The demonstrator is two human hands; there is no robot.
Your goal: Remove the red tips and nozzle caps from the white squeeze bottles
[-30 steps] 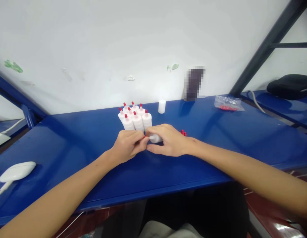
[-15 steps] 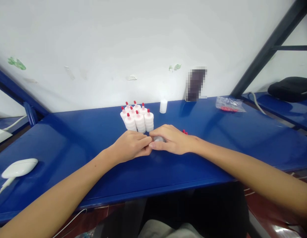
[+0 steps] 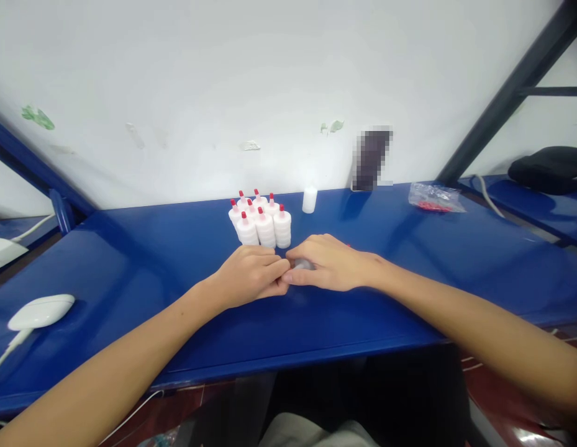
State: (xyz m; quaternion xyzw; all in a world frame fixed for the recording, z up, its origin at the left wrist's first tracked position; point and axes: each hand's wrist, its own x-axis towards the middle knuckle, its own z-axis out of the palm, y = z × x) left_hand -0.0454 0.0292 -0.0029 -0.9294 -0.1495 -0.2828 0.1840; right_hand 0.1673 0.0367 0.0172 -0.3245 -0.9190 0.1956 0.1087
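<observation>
My left hand [image 3: 255, 271] and my right hand [image 3: 328, 264] meet over the middle of the table, fingertips touching. Between my right thumb and fingers shows a pale grey-white, rounded piece of a plastic bottle [image 3: 304, 265], mostly covered by the hand. The left fingers are closed in a pinch at its left end, and what they grip there is hidden. Just behind the hands stands a tight group of several white squeeze bottles [image 3: 266, 231] with red-tipped nozzles. Small red caps [image 3: 348, 245] barely show behind my right wrist.
A white bottle without a nozzle [image 3: 309, 200] stands near the wall. To the right lies a clear plastic bag [image 3: 437, 197] with red pieces. A blurred dark object [image 3: 372, 158] leans on the wall. At left is a white device with a cable [image 3: 41, 312] on the blue table [image 3: 213, 347].
My hands stay joined around the bottle with almost no change of grip. The view shifts slightly, and the red caps are now more hidden behind my right wrist.
</observation>
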